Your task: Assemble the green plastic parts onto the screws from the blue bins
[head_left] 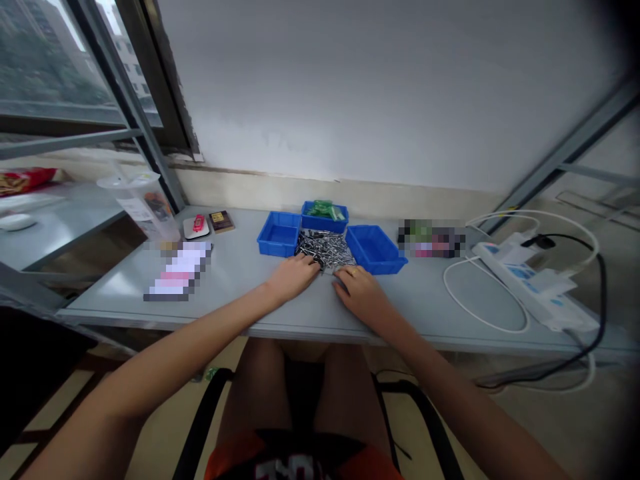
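Note:
A heap of small metal screws [327,248], silver with darker ones at the left, lies on the grey table between blue plastic bins. My left hand [294,276] is palm down at the heap's front left edge. Its fingers are bent together among the dark screws, and what they pinch, if anything, is hidden. At the front right edge rests my right hand [361,288], thumb apart from the fingers and nothing visible in it. Around the heap stand a left bin [274,248], a right bin [379,268] and a back bin [325,224] holding green packets [325,210].
Left on the table [225,293] are a phone [177,270], a plastic cup [150,207] and a small dark box [221,221]. To the right are a blurred-out item [433,239] and a power strip [540,287] with looping cables. A wall rises behind.

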Demonstrator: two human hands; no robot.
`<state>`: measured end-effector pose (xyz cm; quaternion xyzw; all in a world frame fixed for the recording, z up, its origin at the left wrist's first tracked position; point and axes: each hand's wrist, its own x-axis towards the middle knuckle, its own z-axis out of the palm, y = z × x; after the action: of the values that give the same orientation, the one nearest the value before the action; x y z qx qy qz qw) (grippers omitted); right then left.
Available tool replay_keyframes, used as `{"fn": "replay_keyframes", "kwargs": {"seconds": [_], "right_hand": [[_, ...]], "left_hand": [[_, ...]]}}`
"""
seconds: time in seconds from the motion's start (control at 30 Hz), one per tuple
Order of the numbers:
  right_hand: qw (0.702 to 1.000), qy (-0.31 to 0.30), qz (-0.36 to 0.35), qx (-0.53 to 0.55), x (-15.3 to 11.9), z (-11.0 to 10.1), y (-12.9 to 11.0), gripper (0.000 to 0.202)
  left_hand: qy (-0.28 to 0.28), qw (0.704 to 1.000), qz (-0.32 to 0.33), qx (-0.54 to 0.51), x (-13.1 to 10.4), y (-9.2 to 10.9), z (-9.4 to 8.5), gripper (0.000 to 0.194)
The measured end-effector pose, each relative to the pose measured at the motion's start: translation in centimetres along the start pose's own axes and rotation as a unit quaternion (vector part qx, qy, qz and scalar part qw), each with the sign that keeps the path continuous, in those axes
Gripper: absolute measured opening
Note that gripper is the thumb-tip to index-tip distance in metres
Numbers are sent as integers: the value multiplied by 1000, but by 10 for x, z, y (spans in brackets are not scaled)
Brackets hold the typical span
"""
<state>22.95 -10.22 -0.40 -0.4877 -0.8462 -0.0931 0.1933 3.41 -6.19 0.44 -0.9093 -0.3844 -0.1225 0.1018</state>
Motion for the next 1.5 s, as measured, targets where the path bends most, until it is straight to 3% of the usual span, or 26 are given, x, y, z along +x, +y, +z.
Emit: {"fn": "replay_keyframes", "kwargs": {"seconds": [0.17,0.37,0.47,0.6,0.8,1.03,1.5], "right_hand": [[999,-2,31,20,-23,-4,-6,33],[999,-48,11,17,-11,0,-3,45],[999,-47,7,19,-16,-1,-8,45],[997,-57,52,-1,-32,-1,-22,50],[994,-99,54,1,-20,1,-23,60],[992,-114,49,5,-7,3,-17,65],[992,-110,69,6,0,8,-20,66]], "left_hand": [[-7,1000,6,30,7,2,-3,17],[17,999,-34,7,-2,1,-4,20],[4,1000,6,-20,-13,3,-6,23],[5,997,40,-68,-26,10,-8,25],[38,992,-34,-116,-32,14,-7,31],[96,976,-187,-49,-40,16,-5,26],[50,979,-145,-132,-40,18,-5,26]]}}
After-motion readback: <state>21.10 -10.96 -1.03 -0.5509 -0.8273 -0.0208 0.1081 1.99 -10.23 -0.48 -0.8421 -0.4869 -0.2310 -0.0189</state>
